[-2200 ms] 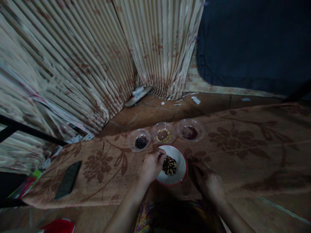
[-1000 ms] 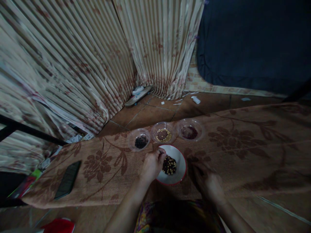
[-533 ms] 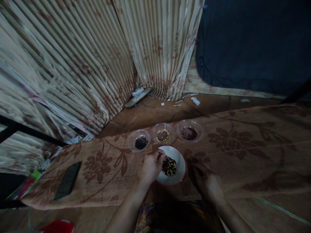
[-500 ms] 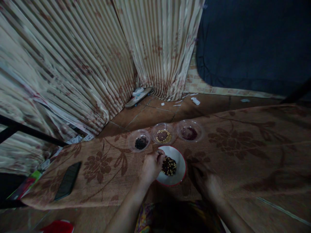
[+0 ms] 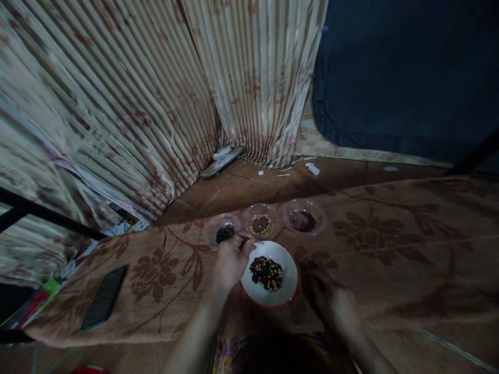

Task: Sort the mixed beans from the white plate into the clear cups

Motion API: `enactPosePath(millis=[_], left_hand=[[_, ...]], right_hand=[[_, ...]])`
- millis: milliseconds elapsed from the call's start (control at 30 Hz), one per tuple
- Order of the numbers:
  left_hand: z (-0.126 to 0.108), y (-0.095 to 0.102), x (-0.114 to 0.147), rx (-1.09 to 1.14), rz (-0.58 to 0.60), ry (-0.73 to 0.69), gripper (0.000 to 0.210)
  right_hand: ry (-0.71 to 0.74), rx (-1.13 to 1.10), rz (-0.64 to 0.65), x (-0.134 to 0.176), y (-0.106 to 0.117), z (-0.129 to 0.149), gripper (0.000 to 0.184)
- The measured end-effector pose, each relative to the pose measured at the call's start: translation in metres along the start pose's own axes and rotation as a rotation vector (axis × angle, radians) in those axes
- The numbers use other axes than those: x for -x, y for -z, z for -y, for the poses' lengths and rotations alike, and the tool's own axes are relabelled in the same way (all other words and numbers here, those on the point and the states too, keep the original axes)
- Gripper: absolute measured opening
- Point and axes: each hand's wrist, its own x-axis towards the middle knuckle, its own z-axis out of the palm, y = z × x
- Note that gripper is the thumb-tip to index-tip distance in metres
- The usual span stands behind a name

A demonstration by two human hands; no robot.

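Observation:
My left hand [image 5: 231, 259] is closed with its fingertips round a thin tweezer-like tool [image 5: 246, 237]. It is between the clear cup of black beans [image 5: 211, 236] and the upper left rim of a white bowl with a red edge [image 5: 289, 283]. A mixed pile of dark and pale yellow beans [image 5: 266, 274] lies in that bowl. Two more clear cups stand behind it: one with yellow beans [image 5: 261, 225], one with dark red beans [image 5: 304, 221]. To the bowl's right, my right hand [image 5: 331, 296] rests low over the cloth, its fingers lost in shadow.
A brown floral cloth [image 5: 167, 306] covers the low table. A dark phone [image 5: 104, 297] lies on its left part. Striped curtains [image 5: 156, 93] hang beyond, with a slipper [image 5: 222, 161] and paper scraps [image 5: 312, 169] on the tiled floor. Black bars [image 5: 50, 214] stand at the left.
My left hand has moved left and slightly up, from over the bean pile towards the cup of black beans, uncovering more of the bowl. My right hand stays in about the same place.

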Motion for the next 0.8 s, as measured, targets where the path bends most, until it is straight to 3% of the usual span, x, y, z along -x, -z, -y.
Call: enactPosePath(millis=[167, 300, 567, 700, 800], left_hand=[[0.007, 0.007, -0.041, -0.085, -0.137, -0.059, 0.011], [0.014, 0.008, -0.05, -0.163, -0.157, -0.083, 0.009], [0.001, 0.016, 0.002, 0.062, -0.139, 0.061, 0.017], [-0.005, 0.017, 0.029, -0.066, 0.038, 0.095, 0.015], [-0.005, 0.013, 0.039, -0.192, 0.075, 0.087, 0.015]], right_hand=[[-0.019, 0.011, -0.004, 0.001, -0.001, 0.0, 0.027], [-0.021, 0.017, -0.007, 0.001, -0.003, -0.002, 0.028], [-0.019, 0.021, -0.024, -0.001, 0.002, 0.004, 0.033], [-0.023, 0.027, -0.024, -0.001, 0.003, 0.004, 0.034], [-0.017, 0.011, -0.024, 0.0, 0.003, 0.003, 0.033]])
